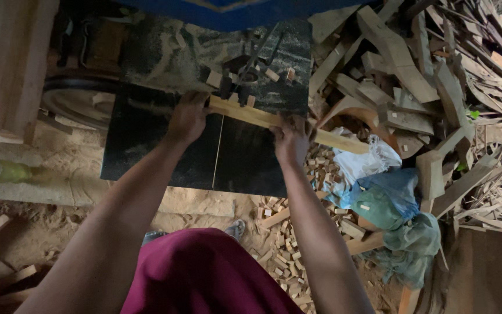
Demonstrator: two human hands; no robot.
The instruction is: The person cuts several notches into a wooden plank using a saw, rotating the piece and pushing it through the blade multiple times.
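- Two hands on one pale wood strip (274,121), lying across the dark saw table (146,139).
- Left hand (188,118): curled over the strip's left end.
- Right hand (291,138): gripping mid-strip.
- Blade area (240,81): strip at it, seemingly uncut; small offcuts (280,244) piled near right.

Single head-worn camera, looking steeply down from above the person's own chest onto the dark saw table (146,134) at arm's length. Faces forward over both forearms. Frame takes in the scrap-wood pile (437,87) at right and sawdust floor (42,232) below.
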